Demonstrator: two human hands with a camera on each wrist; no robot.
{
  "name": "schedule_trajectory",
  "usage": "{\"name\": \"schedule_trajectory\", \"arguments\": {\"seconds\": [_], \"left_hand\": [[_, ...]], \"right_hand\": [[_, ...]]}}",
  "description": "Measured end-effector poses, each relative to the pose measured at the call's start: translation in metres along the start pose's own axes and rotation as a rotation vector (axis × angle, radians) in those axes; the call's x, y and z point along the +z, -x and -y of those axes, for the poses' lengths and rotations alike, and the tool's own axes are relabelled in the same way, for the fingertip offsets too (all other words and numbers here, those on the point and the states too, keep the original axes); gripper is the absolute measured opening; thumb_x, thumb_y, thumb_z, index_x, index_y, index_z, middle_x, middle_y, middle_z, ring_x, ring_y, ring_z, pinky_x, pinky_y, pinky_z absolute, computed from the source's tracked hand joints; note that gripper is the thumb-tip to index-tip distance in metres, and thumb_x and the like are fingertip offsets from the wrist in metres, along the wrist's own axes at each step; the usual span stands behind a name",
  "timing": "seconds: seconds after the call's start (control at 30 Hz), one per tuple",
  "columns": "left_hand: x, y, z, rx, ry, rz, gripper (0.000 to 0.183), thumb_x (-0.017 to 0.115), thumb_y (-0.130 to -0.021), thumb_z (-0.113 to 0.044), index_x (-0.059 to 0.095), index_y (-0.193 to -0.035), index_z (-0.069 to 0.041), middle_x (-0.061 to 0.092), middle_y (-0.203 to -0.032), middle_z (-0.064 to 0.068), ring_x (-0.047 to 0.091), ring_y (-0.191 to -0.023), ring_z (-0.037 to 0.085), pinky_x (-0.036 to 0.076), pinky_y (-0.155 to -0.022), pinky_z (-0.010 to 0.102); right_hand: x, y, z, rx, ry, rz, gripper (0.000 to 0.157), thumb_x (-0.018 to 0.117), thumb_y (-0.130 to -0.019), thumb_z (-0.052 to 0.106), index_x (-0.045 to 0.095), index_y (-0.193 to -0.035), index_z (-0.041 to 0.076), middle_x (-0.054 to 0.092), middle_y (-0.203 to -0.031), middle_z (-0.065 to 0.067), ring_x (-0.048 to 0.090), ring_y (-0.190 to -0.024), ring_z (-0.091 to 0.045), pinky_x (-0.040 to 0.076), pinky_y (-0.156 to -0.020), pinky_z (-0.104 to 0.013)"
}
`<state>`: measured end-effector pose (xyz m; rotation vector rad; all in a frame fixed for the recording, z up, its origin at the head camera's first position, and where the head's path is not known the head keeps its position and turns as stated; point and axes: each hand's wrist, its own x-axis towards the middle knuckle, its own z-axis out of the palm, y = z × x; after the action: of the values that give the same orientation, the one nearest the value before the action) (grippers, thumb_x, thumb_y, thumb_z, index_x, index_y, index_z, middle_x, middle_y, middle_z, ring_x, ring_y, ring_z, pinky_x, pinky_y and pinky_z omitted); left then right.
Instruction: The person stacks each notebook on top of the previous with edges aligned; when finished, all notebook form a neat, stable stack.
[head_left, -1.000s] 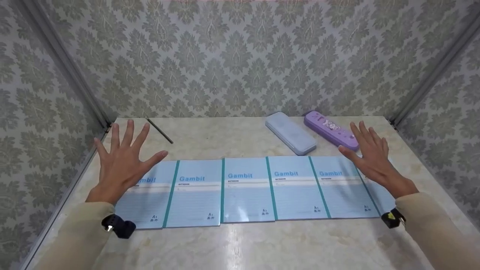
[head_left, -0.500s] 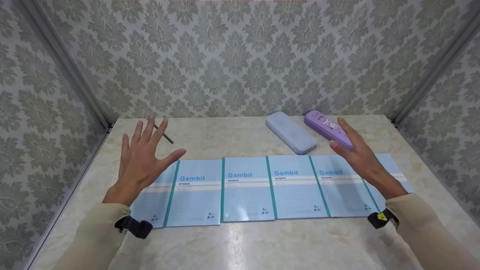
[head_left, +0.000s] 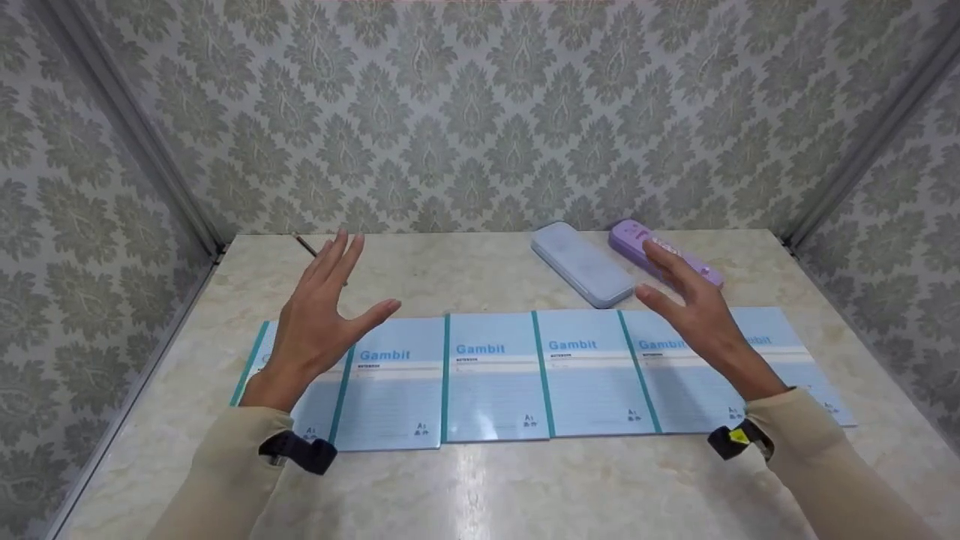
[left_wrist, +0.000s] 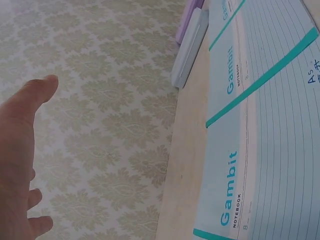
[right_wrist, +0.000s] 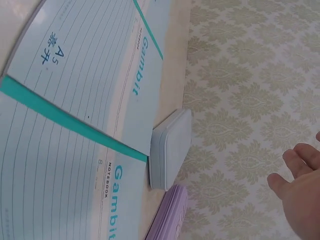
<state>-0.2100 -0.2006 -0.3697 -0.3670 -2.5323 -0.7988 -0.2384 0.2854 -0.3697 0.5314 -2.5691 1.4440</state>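
My left hand [head_left: 315,322] is raised over the left end of a row of light blue notebooks [head_left: 495,390], fingers extended and thumb apart. My right hand [head_left: 697,315] hovers over the right part of the row, its fingers straight and holding nothing. Each notebook has a teal spine strip and "Gambit" printed on the cover; they lie side by side, several in all. Behind the left hand a dark pencil-like stick [head_left: 304,244] is partly covered. A purple pencil case [head_left: 634,238] is partly hidden behind the right fingers. Both wrist views show the hands' fingers away from the notebooks.
A pale blue case [head_left: 581,262] lies slanted behind the notebooks, left of the purple one. The marbled table [head_left: 390,495] extends in front of the row. Patterned wall panels [head_left: 472,112] enclose the table at the back and both sides.
Both hands have moved inward toward each other, the left to the right and the right to the left. The notebooks and cases have stayed in place.
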Motion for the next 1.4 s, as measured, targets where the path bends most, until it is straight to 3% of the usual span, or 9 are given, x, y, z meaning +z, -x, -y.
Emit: {"name": "schedule_trajectory", "arguments": {"seconds": [0.23, 0.53, 0.8, 1.03, 1.4], "left_hand": [[0.013, 0.002, -0.007, 0.045, 0.069, -0.01, 0.09, 0.084, -0.092, -0.041, 0.04, -0.165, -0.012, 0.032, -0.171, 0.009, 0.032, -0.156, 0.033, 0.031, -0.121, 0.061], [0.033, 0.009, -0.008, 0.128, 0.155, -0.046, 0.084, 0.089, -0.089, -0.031, 0.049, -0.158, -0.005, 0.043, -0.165, 0.013, 0.043, -0.15, 0.032, 0.039, -0.117, 0.058], [0.052, 0.018, -0.008, 0.151, 0.196, -0.03, 0.081, 0.089, -0.089, -0.031, 0.053, -0.156, -0.004, 0.047, -0.162, 0.014, 0.046, -0.148, 0.033, 0.041, -0.116, 0.057], [0.066, 0.025, -0.009, 0.154, 0.219, -0.009, 0.077, 0.09, -0.088, -0.027, 0.056, -0.154, -0.005, 0.05, -0.16, 0.014, 0.049, -0.145, 0.034, 0.045, -0.113, 0.057], [0.086, 0.037, -0.012, 0.131, 0.256, 0.109, 0.074, 0.09, -0.088, -0.026, 0.058, -0.151, -0.004, 0.053, -0.157, 0.015, 0.052, -0.142, 0.035, 0.048, -0.111, 0.054]], "right_hand": [[0.017, -0.003, 0.003, -0.006, -0.046, -0.006, 0.065, 0.072, -0.104, 0.026, 0.045, -0.161, 0.008, 0.045, -0.164, -0.01, 0.042, -0.151, -0.028, 0.034, -0.122, -0.042], [0.039, -0.002, 0.0, -0.051, -0.141, 0.011, 0.057, 0.075, -0.102, 0.017, 0.056, -0.154, 0.009, 0.054, -0.157, -0.005, 0.05, -0.145, -0.023, 0.041, -0.117, -0.034], [0.06, 0.001, -0.005, -0.065, -0.127, 0.045, 0.052, 0.075, -0.101, 0.018, 0.06, -0.151, 0.01, 0.059, -0.152, -0.005, 0.055, -0.14, -0.023, 0.042, -0.116, -0.045], [0.076, 0.005, -0.008, -0.052, -0.085, 0.079, 0.052, 0.076, -0.101, 0.024, 0.061, -0.15, 0.012, 0.06, -0.152, -0.005, 0.054, -0.141, -0.024, 0.042, -0.117, -0.044], [0.099, 0.012, -0.016, -0.059, -0.081, 0.13, 0.052, 0.079, -0.098, 0.025, 0.065, -0.147, 0.012, 0.063, -0.148, -0.005, 0.056, -0.139, -0.025, 0.044, -0.116, -0.047]]}}
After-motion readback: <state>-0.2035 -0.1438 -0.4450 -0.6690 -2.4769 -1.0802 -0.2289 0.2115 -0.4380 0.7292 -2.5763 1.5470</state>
